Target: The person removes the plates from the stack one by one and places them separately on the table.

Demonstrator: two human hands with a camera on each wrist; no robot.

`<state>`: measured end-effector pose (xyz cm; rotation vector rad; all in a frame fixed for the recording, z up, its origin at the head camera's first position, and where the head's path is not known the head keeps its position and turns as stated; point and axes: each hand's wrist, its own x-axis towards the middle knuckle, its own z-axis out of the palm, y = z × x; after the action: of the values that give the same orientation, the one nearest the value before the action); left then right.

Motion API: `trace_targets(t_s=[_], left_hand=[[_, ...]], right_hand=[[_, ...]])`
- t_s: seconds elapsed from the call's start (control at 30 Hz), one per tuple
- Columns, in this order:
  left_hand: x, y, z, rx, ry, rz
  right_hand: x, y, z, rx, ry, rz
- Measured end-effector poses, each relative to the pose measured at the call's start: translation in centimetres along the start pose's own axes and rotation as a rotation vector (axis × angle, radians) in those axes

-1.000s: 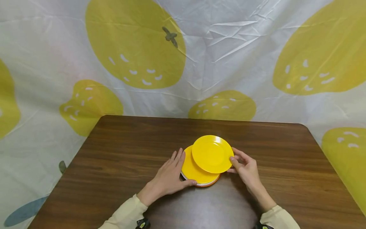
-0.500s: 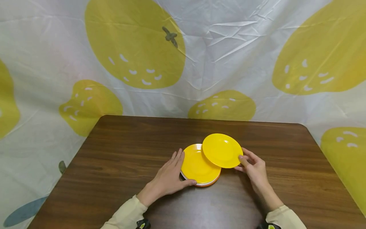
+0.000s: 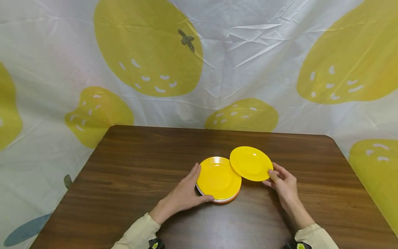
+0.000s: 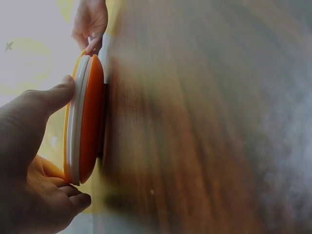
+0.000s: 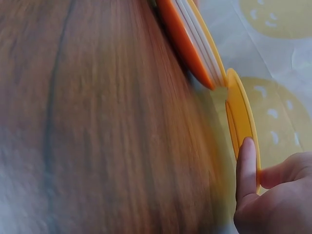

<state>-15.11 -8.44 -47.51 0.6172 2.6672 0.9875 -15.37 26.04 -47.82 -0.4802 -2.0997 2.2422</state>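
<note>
A stack of plates (image 3: 219,178) stands on the table, a yellow plate on top, white rims beneath it and an orange plate (image 4: 92,122) at the bottom. My left hand (image 3: 183,193) holds the stack's left side, thumb at the near rim and fingers around the far-left edge. With its thumb above and fingers below, my right hand (image 3: 284,185) pinches the right rim of another yellow plate (image 3: 251,163). This plate is raised and tilted, its left edge just over or against the stack's right rim. In the right wrist view, one finger lies along the held plate's underside (image 5: 239,114).
The dark wooden table (image 3: 149,148) extends around the stack on all sides. Behind it hangs a pale cloth (image 3: 217,69) printed with large yellow fruit, close to the table's back edge.
My right hand has moved right with the yellow plate, uncovering more of the stack's top plate. The left hand stays at the stack, its fingers now closer around the edge.
</note>
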Motion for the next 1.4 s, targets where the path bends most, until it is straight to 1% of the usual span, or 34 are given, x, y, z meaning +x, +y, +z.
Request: trace_targets(t_s=[0.17, 0.43, 0.57, 0.67, 0.8, 0.9, 1.03, 1.2, 1.4], left_hand=[[0.1, 0.0, 0.0, -0.008, 0.002, -0.004], [0.0, 0.1, -0.2, -0.001, -0.003, -0.011], [0.0, 0.1, -0.2, 0.014, -0.005, -0.010], [0.0, 0.1, -0.2, 0.019, 0.000, -0.006], [-0.1, 0.2, -0.2, 0.026, 0.005, 0.000], [-0.2, 0.2, -0.2, 0.035, 0.000, 0.001], [-0.1, 0.2, -0.1, 0.041, -0.005, 0.001], [-0.2, 0.2, -0.2, 0.033, -0.008, 0.001], [-0.2, 0.1, -0.2, 0.031, -0.012, -0.001]], right_hand=[[0.5, -0.1, -0.6, -0.024, 0.008, 0.014], [1.6, -0.1, -1.4, -0.026, 0.032, 0.047], [1.9, -0.1, -1.5, -0.053, 0.038, 0.035], [2.1, -0.3, -1.4, -0.114, 0.057, 0.001], [2.5, -0.7, -1.2, -0.279, 0.116, -0.040], [2.4, -0.9, -1.1, -0.405, 0.160, -0.045], [2.2, -0.9, -1.0, -0.522, 0.185, -0.049], [2.0, -0.9, -0.9, -0.586, 0.215, -0.077], [2.1, -0.7, -0.8, -0.600, 0.249, -0.103]])
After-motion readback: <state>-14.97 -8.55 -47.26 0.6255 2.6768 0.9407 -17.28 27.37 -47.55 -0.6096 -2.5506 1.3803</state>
